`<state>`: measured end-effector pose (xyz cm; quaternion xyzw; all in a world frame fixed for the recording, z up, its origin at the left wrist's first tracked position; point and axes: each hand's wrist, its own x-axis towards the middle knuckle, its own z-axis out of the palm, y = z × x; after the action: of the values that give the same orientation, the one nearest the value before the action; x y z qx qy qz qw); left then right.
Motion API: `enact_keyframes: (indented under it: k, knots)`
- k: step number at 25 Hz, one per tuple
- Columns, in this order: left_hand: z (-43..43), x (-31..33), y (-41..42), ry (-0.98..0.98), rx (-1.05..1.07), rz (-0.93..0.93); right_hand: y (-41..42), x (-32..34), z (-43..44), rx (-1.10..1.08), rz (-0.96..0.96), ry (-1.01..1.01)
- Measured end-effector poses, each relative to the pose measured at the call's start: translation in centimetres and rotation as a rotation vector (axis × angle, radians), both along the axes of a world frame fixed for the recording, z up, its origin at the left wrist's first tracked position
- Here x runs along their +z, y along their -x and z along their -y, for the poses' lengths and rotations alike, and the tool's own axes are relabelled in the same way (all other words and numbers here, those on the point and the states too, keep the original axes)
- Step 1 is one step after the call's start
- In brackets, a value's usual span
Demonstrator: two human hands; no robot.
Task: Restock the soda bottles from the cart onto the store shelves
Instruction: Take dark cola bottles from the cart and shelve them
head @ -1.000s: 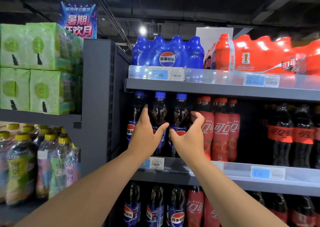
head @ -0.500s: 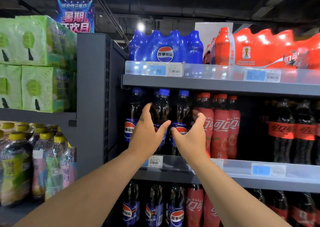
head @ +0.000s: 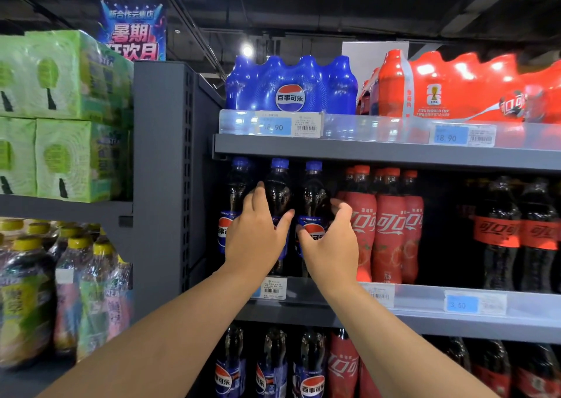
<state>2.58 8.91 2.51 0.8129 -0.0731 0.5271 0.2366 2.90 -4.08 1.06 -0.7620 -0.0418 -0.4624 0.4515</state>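
We are reaching to the grey metal shelf [head: 440, 326]: our left hand [head: 255, 239], fingers straight, thumb spread, is touching the 2nd blue-capped dark plastic cola bottle [head: 278, 191]; our right hand [head: 332, 248] is curling round the 3rd blue-capped dark plastic cola bottle [head: 314, 194]. Both are standing upright directly ahead, each nearest its own hand.

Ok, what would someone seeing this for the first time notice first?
Two bare arms reach in from below: the left hand lies against the Pepsi bottles on the middle shelf, and the right hand curls round one. Above sit a blue Pepsi multipack and a red Coca-Cola multipack; green cartons stack at left.
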Motion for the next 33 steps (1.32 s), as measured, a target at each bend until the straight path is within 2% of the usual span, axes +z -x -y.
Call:
enact_keyframes:
  k: [4, 10, 16, 23, 26, 29, 33]
  knots:
    - [-0.2, 0.4, 0.0, -0.075, 0.057, 0.002, -0.3, 0.0, -0.1, -0.056, -0.022, 0.036]
    - [-0.4, 0.8, -0.3, -0.232, 0.215, 0.044, 0.1, -1.0, 0.5, -0.018, 0.003, 0.062]
    - [-0.8, 0.5, -0.9, -0.167, 0.118, 0.071, 0.8, -2.4, 0.4, -0.008, 0.069, 0.133]
    - [-2.1, -2.4, -0.2, -0.195, -0.075, 0.237, 1.9, -4.3, 0.5, -0.027, 0.046, 0.142]
    - [-2.6, -4.2, -0.2, -0.232, -0.165, 0.159, 1.9, -4.5, 0.5, -0.056, -0.019, 0.145]
    - [-2.8, -5.1, -0.6, -0.145, -0.202, 0.033, 1.6, -4.1, 0.5, -0.067, -0.101, 0.105]
    - [-2.8, -5.6, -0.9, -0.124, -0.22, -0.022, 1.3, -3.6, 0.9, -0.041, -0.171, 0.109]
